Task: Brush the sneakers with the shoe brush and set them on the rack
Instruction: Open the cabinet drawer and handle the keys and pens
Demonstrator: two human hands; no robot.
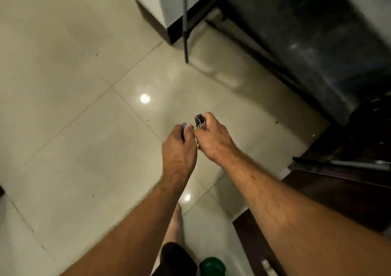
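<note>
- Left hand (179, 143) — fingers curled round a small purple item (184, 125), mostly hidden.
- Right hand (212, 137) — grips a small metallic object (199, 120), just beside the left.
- Both held above the tiled floor (74, 106).
- Sneakers, brush: not seen.

I can read no text, label, brand or number anywhere here. The small metal thing (200, 121) in my right hand (213, 140) is too blurred to show any marking, and the purple bit (184, 125) in my left hand (178, 146) shows none either.
</note>
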